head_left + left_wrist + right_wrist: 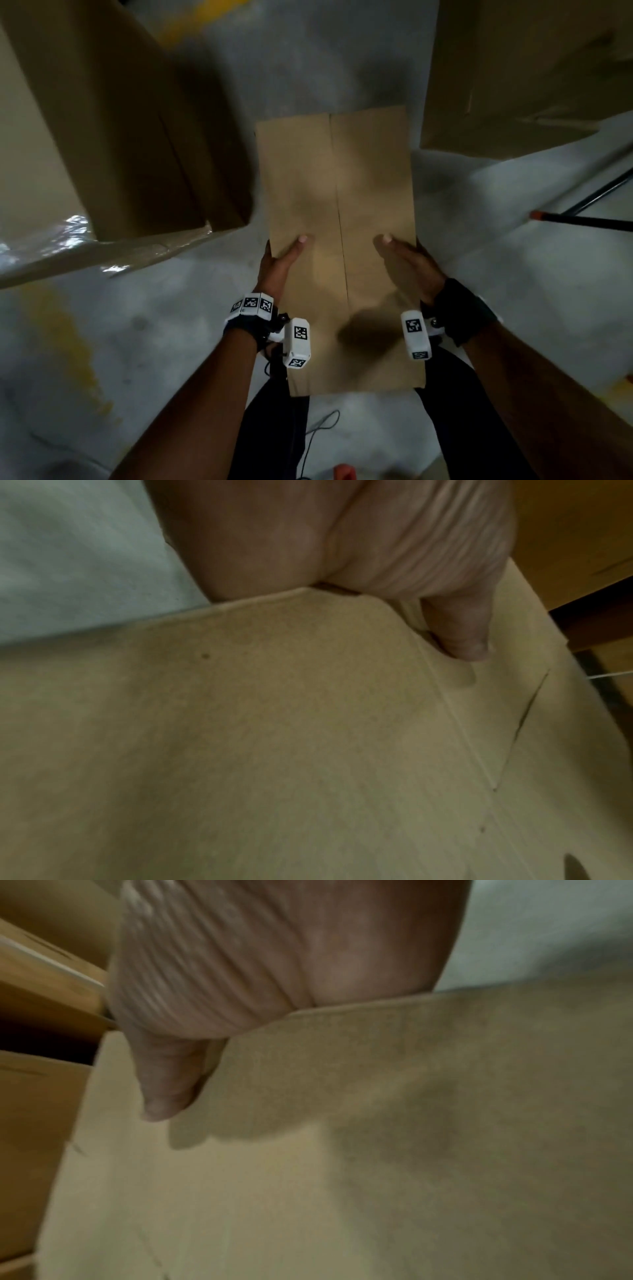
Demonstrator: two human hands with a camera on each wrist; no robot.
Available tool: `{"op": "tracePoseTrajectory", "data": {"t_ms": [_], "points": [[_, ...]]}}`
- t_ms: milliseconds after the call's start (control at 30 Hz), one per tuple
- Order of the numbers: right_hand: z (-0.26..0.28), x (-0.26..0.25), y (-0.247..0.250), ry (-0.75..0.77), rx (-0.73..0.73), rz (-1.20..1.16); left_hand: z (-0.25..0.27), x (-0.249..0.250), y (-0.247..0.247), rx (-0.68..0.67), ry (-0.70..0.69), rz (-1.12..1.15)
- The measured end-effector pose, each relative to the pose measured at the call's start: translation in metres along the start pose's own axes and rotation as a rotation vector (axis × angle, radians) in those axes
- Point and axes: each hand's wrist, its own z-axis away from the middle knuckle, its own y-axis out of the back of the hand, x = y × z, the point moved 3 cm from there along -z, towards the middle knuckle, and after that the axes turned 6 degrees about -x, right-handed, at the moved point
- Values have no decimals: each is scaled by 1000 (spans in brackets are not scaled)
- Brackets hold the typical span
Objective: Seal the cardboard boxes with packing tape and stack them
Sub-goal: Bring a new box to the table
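I am looking down at a pale grey concrete floor (178, 342) with a worn yellow painted stripe (68, 342) running along its left part. A big cardboard carton (113, 130) stands at the upper left, its lower edge glossy with clear tape. A second big carton (520, 68) fills the upper right corner. A black rod with an orange tip (575, 219) lies on the floor at the right edge, and a thin cable (318, 431) trails between my dark trouser legs near the bottom.

The box I am working on, a long narrow cardboard box (339, 240), is held above the floor in the middle of the view, its top face toward me. A straight seam (342, 222) where the two flaps meet runs down its length; I see no tape on it.

My left hand (282, 258) grasps the box's left long edge, thumb lying flat on the top face, the other fingers wrapped out of sight around the side. My right hand (411, 263) mirrors it on the right long edge, thumb on top. Both wrist views show a thumb pressed onto the cardboard and the palm against the box edge. Both forearms reach forward, about parallel, with black straps and white tagged camera blocks at the wrists.
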Motion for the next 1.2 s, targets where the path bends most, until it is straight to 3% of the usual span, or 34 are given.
{"op": "tracePoseTrajectory", "data": {"t_ms": [67,167,267,433,567,767,1033,1200], "points": [[25,-22,-14,2,-69,-30,29,29,-1,-21,-15,-13],[62,-67,-32,111,-63,-79,78,90,-10,-18,-48,-50],[114,-121,-54,173,-109,-62,145,164,-20,-16,-142,-86],[211,-209,-96,277,-138,88,213,246,-11,-36,-338,-149],[284,-269,-128,431,-176,149,297,304,-13,0,-504,-148],[383,-341,-169,561,-279,178,413,363,-7,56,-587,-59],[512,-367,-223,733,-298,204,518,421,13,-132,-666,-129],[600,-353,-257,826,-205,174,578,456,33,-257,-734,-184]]}}
